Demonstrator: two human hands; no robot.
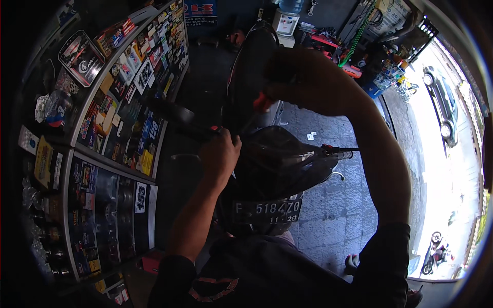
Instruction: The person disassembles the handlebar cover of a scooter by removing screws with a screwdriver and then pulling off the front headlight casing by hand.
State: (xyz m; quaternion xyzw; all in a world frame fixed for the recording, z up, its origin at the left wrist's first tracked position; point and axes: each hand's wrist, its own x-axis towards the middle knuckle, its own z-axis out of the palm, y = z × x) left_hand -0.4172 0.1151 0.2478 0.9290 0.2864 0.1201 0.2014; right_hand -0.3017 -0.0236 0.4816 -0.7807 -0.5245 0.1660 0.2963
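- Because the scooter [280, 156] stands nose-on to the person, its number plate [267, 212] is nearest the body and its seat [251, 64] lies beyond the handlebar; this seems to leave the top of the front within reach of both arms.
- The right grip [310, 82] is raised above the scooter's front, fingers closed around a red-handled tool [262, 102]. The elbow is out wide and the wrist is bent, probably so that the tool can point down from above.
- The tool's lower end is lost in shadow, so I cannot tell whether it touches the scooter.
- The left grip [221, 154] is at the handlebar on the person's left, fingers curled, perhaps to steady that side. Shade hides how tightly they close, or on what.
- A dark rounded piece [174, 110], perhaps a mirror, sticks out beyond the left grip.
- To the left, a cabinet [73, 146] carries stickers and small packs, likely for show.
- Behind the scooter, a water dispenser [284, 23] and a green coiled hose [354, 46] are well apart from the hands, presumably out of the way.
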